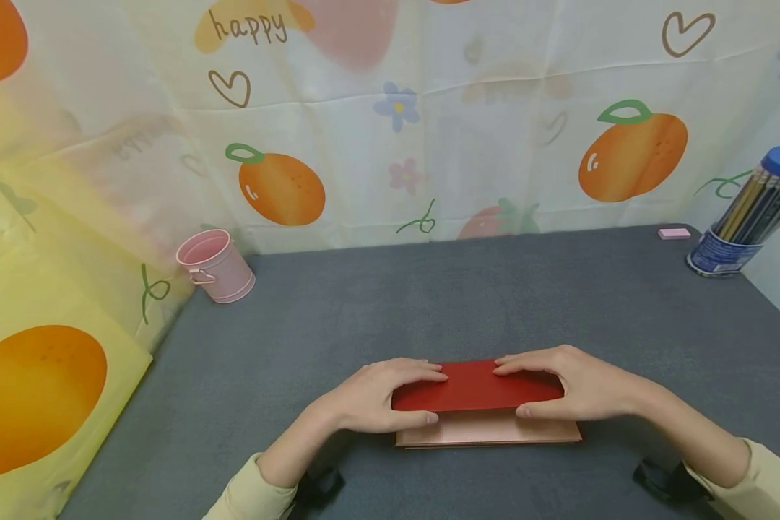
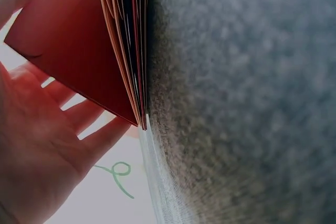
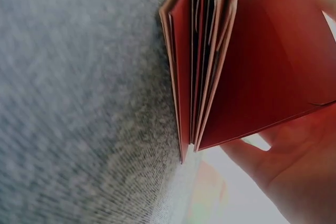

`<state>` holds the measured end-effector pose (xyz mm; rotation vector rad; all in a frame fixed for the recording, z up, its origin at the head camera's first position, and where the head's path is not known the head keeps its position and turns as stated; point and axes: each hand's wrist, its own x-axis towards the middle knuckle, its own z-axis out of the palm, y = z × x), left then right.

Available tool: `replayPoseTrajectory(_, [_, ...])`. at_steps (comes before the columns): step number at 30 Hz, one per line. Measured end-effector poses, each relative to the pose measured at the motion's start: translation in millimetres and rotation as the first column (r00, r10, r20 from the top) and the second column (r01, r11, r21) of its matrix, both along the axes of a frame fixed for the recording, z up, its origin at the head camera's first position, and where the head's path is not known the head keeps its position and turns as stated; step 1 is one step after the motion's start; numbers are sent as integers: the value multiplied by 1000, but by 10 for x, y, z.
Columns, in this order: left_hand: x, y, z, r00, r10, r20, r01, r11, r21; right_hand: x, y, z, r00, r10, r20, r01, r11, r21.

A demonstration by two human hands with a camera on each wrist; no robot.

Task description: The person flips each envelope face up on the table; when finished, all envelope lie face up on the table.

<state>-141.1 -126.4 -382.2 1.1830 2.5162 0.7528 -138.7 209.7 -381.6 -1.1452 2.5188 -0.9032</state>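
A red-covered booklet [image 1: 481,383] lies on the grey table close to the person, its top cover lifted at the near side above pinkish-tan layers. The left hand [image 1: 386,393] holds the cover's left end, fingers over the top and thumb at the near edge. At the right end, the right hand [image 1: 578,383] holds it in the same way. In the left wrist view the raised red cover [image 2: 79,51] slants away from several layered sheets [image 2: 128,40]. Fanned tan, red and dark edges [image 3: 202,51] show in the right wrist view too.
A pink bucket [image 1: 214,266] stands at the back left. Toward the back right are a pink eraser [image 1: 674,233] and a clear, blue-lidded tub of pencils [image 1: 754,209]. A fruit-print cloth [image 1: 429,159] hangs behind the table [image 1: 338,303] and along its left side.
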Motion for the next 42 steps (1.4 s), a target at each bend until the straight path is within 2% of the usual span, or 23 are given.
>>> replayPoseTrajectory(4, [-31, 12, 2, 998, 55, 11, -55, 996, 75, -44, 11, 23, 999, -22, -23, 21, 998, -51])
replayPoseTrajectory(7, [-59, 23, -3, 995, 99, 18, -100, 981, 168, -80, 9, 47, 998, -60, -35, 57, 995, -83])
replayPoseTrajectory(12, [-125, 26, -26, 991, 131, 37, -136, 927, 349, -148, -6, 77, 994, -105, 8, 105, 979, -172])
replayPoseTrajectory(17, [-180, 5, -46, 976, 211, 52, -213, 883, 418, -209, 13, 86, 985, -166, 38, 170, 953, -252])
replayPoseTrajectory(20, [-206, -7, -51, 957, 281, 66, -282, 858, 429, -234, 38, 87, 970, -239, 49, 243, 934, -262])
replayPoseTrajectory(24, [-243, -18, -57, 923, 364, 123, -381, 819, 430, -265, 78, 85, 941, -333, 65, 339, 914, -223])
replayPoseTrajectory(27, [-274, -31, -64, 893, 418, 167, -448, 790, 420, -297, 109, 77, 925, -371, 74, 379, 905, -191])
replayPoseTrajectory(30, [-312, -53, -85, 869, 452, 200, -493, 771, 403, -332, 149, 65, 919, -388, 74, 395, 904, -165])
replayPoseTrajectory(32, [-330, -72, -100, 860, 460, 219, -510, 771, 383, -356, 177, 49, 918, -388, 78, 396, 905, -156])
replayPoseTrajectory(35, [-350, -97, -115, 857, 460, 232, -515, 786, 343, -387, 213, 26, 920, -381, 89, 390, 910, -137])
replayPoseTrajectory(42, [-392, -144, -133, 870, 436, 231, -489, 827, 277, -448, 239, 12, 934, -354, 55, 357, 931, -75])
